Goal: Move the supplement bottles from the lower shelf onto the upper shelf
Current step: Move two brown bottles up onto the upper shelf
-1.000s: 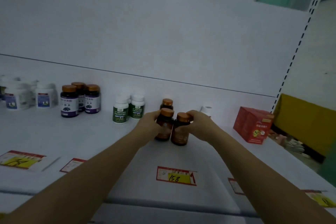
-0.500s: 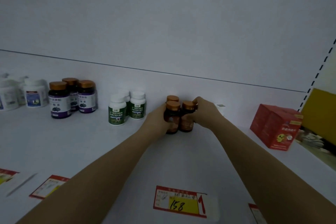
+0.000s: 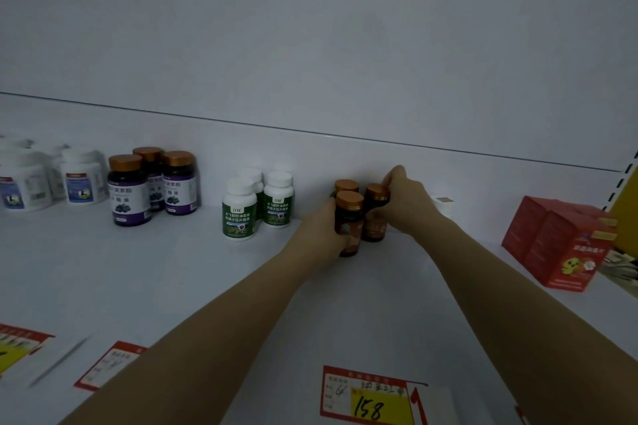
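Three brown supplement bottles with copper caps stand close together on the white shelf [image 3: 145,272] near its back wall. My left hand [image 3: 319,229] wraps the front bottle [image 3: 349,217] from the left. My right hand [image 3: 405,198] holds the right bottle [image 3: 374,217] at its cap and side. The third brown bottle [image 3: 346,186] stands just behind them, mostly hidden. Both held bottles are upright and rest on the shelf.
To the left stand green-labelled white bottles [image 3: 240,214], purple-labelled dark bottles [image 3: 129,195] and white jars [image 3: 83,179]. A red box [image 3: 559,245] sits at the right. A small white cap or jar [image 3: 442,204] peeks out behind my right wrist. Price tags [image 3: 371,397] lie along the front edge.
Both hands have pushed the two brown bottles further back on the shelf, up against the third bottle. The camera has moved closer and lower.
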